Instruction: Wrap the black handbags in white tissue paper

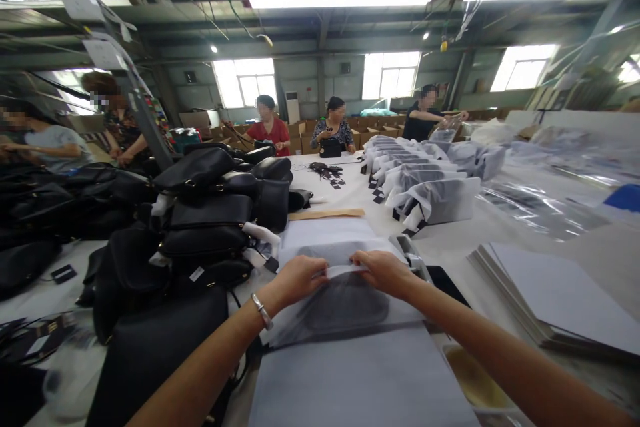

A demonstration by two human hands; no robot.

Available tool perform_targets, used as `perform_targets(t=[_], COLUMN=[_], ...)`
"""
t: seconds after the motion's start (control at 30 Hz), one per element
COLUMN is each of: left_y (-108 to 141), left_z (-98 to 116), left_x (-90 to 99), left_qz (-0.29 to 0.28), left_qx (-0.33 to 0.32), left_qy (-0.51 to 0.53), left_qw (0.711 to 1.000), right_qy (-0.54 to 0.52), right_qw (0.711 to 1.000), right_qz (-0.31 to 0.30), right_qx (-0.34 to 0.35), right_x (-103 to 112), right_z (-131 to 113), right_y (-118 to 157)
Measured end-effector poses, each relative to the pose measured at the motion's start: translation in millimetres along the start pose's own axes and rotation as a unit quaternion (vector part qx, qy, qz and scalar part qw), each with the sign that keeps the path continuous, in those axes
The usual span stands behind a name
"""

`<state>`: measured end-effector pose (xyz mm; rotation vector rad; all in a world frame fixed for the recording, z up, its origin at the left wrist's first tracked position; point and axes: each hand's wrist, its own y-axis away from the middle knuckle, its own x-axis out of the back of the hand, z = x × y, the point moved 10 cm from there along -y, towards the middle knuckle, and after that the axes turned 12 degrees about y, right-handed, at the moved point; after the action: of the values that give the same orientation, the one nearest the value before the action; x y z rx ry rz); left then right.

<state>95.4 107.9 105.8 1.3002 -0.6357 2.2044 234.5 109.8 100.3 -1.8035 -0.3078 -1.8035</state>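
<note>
In front of me a black bag (345, 303) lies under thin white wrapping paper (343, 271), its dark shape showing through. My left hand (303, 277) pinches the paper's edge from the left, with a silver bangle on the wrist. From the right, my right hand (383, 272) pinches the same edge, a short gap from the left. Below the bag spreads a stack of white paper sheets (350, 380), reaching the near edge of the view. The bag's underside is hidden.
Black handbags (200, 213) are piled at the left. A row of paper-wrapped bags (430, 193) stands at the right back, near clear plastic sleeves (535, 207). White boards (560, 287) are stacked at the right. Several co-workers (273, 130) work across the table.
</note>
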Motion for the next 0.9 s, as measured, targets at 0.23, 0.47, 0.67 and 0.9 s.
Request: perform_targets(t=[0.23,0.47,0.67,0.9], left_y=[-4,-13,-18,-19], left_z=[-19,-31,-41,-48], left_x=[12.7,18.3,18.7,17.4], left_qz=[0.048,0.064,0.086,0.119], left_qx=[0.078,0.104,0.122,0.139], left_qy=[-0.041,-0.05,-0.06,-0.082], left_qw=[0.995,0.991,0.987,0.98], right_qy=[0.048,0.047,0.028,0.003], right_qw=[0.995,0.993,0.992,0.992], right_qz=[-0.011,-0.015,-0.01,-0.015], right_qx=[-0.082,-0.104,-0.123,-0.129], right_x=[-2,-4,-7,-13], right_z=[22,33,39,42], right_y=[-12,-28,-34,-38])
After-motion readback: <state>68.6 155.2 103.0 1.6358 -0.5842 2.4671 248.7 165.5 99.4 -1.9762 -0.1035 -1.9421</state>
